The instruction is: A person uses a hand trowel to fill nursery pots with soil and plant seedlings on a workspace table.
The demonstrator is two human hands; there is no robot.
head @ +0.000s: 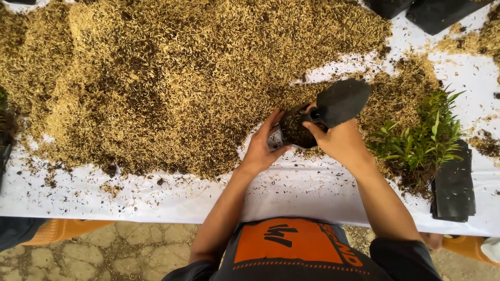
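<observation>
My left hand (pixel 264 146) holds open the rim of a small black plastic grow bag (pixel 291 130) filled with husk mix, at the near edge of the heap. My right hand (pixel 338 140) grips the handle of a black hand trowel (pixel 341 101), whose blade points up and away to the right, just above the bag's mouth. A large heap of golden rice husk mixed with dark soil (pixel 172 78) covers most of the white sheet (pixel 291 192) on the table.
A bunch of green seedlings (pixel 422 138) lies right of my hands, beside a stack of flat black bags (pixel 454 184). More black bags (pixel 432 13) sit at the far right corner. Stone paving (pixel 120 255) shows below the table edge.
</observation>
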